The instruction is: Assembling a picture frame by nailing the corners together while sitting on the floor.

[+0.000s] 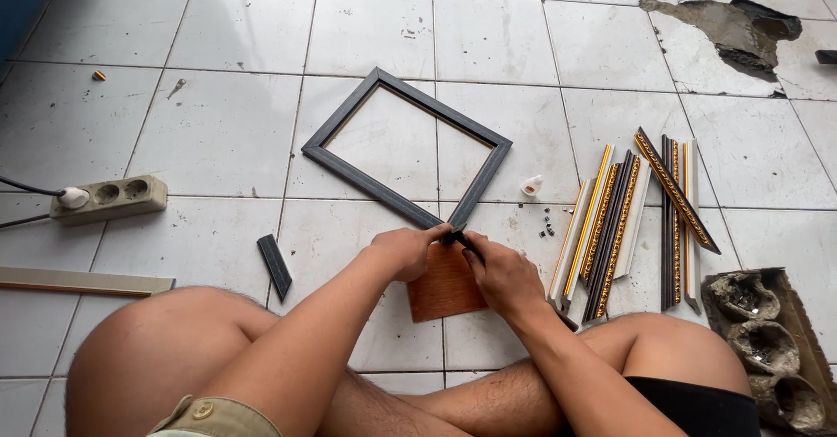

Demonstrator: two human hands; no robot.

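Dark picture frame (406, 147) lies flat on the white tiled floor (218, 140), set like a diamond, its long axis running from upper left down to lower right, and its near corner sits right under the two hands. Left hand (403, 250) pinches that corner, fingers closed on the moulding; right hand (503, 273) meets it from the other side, its grip narrow around something small and dark at the joint, too small to name. Just under the frame's near corner, a brown wooden board (445, 284) rests on the floor, partly beneath the hands.

Risk here, as I read it: the corner joint is the weak point, and pressure from one side only could spring the mitre open or skew the whole rectangle, since nothing but the hands holds it.

Right of the frame, a small white glue bottle (532, 185) lies on its side, then a bundle of gold-and-dark moulding strips (610, 228). Knock that bottle and it could roll into the work. Left of the frame's near corner, a short dark offcut (275, 265); further left, a power strip (109, 197) with a plug in it
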